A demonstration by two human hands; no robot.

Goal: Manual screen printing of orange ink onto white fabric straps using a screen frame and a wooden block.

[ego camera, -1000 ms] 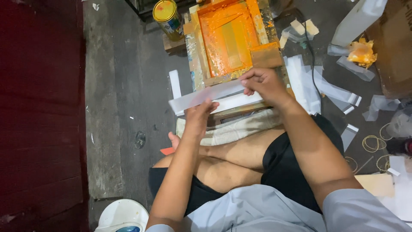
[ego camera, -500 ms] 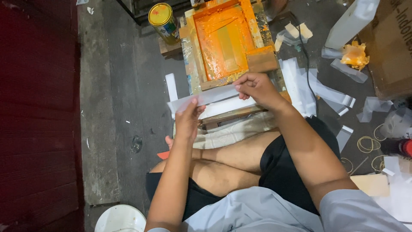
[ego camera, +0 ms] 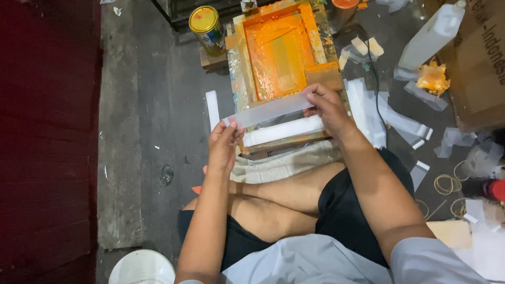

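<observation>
Both hands, left hand [ego camera: 225, 144] and right hand [ego camera: 325, 102], pinch a translucent strip [ego camera: 268, 110] taut above the ink-covered orange screen frame [ego camera: 281, 52], where any sag could smear it.

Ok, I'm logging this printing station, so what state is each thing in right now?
Clear strip: held at both ends, off the frame.
Left hand: pinching the strip's left end.
Right hand: pinching its right end.
Screen frame: lying flat, smeared with orange ink.
Tin can: upright, lid on.
White bottle: capped.
Rubber bands: loose on the floor.
</observation>
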